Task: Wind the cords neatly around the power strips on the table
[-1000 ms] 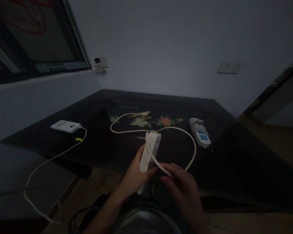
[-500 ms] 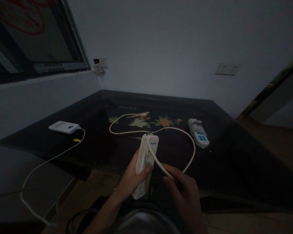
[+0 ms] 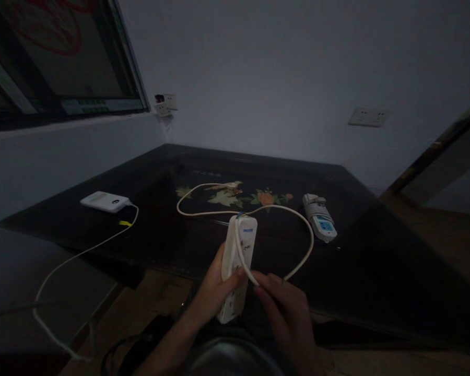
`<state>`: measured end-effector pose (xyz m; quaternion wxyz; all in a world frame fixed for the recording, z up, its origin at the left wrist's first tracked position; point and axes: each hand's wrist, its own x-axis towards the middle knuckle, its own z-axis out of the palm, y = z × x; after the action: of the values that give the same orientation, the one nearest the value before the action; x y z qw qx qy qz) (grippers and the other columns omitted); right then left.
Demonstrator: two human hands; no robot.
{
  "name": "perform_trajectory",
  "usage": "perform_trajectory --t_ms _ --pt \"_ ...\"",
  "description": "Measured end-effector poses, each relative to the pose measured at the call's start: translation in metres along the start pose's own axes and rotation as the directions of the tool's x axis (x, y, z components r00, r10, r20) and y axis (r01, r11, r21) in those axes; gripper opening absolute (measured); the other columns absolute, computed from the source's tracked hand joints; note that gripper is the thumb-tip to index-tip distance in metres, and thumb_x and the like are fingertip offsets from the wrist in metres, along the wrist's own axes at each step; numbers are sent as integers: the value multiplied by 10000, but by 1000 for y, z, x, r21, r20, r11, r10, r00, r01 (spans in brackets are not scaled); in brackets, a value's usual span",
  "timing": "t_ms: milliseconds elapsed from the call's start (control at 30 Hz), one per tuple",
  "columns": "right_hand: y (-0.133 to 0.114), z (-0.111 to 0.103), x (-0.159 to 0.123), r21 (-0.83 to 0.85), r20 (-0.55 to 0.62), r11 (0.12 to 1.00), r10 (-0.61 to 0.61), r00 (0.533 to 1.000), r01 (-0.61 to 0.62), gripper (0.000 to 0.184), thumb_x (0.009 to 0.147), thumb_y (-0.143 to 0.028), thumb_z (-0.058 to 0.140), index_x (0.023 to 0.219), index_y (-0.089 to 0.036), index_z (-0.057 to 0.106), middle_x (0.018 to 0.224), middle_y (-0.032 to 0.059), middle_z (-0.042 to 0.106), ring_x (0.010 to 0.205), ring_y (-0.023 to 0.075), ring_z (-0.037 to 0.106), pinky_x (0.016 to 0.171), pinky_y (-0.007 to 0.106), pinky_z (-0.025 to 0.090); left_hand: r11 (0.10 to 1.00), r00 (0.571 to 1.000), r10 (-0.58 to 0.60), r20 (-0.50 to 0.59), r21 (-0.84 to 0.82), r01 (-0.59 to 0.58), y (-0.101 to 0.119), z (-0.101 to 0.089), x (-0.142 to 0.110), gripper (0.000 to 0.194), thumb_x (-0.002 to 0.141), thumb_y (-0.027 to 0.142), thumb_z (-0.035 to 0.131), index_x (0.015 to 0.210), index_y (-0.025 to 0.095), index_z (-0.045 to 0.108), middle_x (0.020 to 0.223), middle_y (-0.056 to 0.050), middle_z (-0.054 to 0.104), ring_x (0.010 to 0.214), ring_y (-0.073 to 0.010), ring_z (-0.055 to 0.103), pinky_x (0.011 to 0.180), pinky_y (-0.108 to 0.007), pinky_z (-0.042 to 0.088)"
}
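A white power strip [image 3: 247, 243] with a blue brand mark tilts up over the table's near edge. My left hand [image 3: 215, 290] is wrapped round its left side, the thumb lying across the socket face. The strip's cream cord [image 3: 309, 237] leaves its top end. Between thumb and fingers of my right hand [image 3: 284, 303], close to the strip's right side, a stretch of this cord is pinched. From there it loops out to the right, then back left behind the strip, and curves over the tabletop to the printed flowers.
On the dark table [image 3: 360, 292], a second power strip [image 3: 323, 227] wound in its own cord lies at right. A white power bank [image 3: 105, 201] with a cable [image 3: 82, 253] hanging over the edge lies at left. Wall sockets [image 3: 368, 117] are behind.
My right hand has moved left with the cord, nearer the power strip. The left hand keeps its hold on the strip. The whole view has shifted slightly.
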<state>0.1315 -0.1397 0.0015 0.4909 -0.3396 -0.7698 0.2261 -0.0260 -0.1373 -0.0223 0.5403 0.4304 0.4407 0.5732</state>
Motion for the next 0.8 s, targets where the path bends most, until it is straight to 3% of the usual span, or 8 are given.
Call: perform_trajectory --t_ms 133,300,467,800 --pt "0 0 0 36 11 999 11 1000 -12 280 897 -228 534 1113 -289 700 768 20 738 643 154 676 550 224 533 1000 1000 -17 0 11 17 -2 -1 0 714 784 362 686 1414 239 373 1322 -82 550 1213 -295 492 1025 -381 366" --pt "5 -2 -6 -7 -87 999 52 995 -53 237 872 -234 579 1047 -289 730 879 33 754 761 185 700 654 263 554 997 998 -55 36 -56 57 -2 -2 -2 638 776 379 696 1351 246 454 1223 -66 612 1149 -272 532 981 -341 397" --pt "4 -1 -3 39 -60 999 15 998 -13 270 881 -202 558 1081 -292 715 817 24 750 685 162 690 556 225 526 984 994 -106 34 -138 110 1 0 -4 644 733 386 737 1314 247 499 1143 -58 646 1067 -253 572 934 -324 425" --pt "0 -1 -2 82 -33 997 16 999 -13 277 876 -155 552 1079 -250 715 793 21 737 671 143 675 567 204 521 927 974 -210 89 -297 227 0 0 -9 811 677 364 785 1386 238 413 1207 -105 627 1093 -293 582 850 -323 476"
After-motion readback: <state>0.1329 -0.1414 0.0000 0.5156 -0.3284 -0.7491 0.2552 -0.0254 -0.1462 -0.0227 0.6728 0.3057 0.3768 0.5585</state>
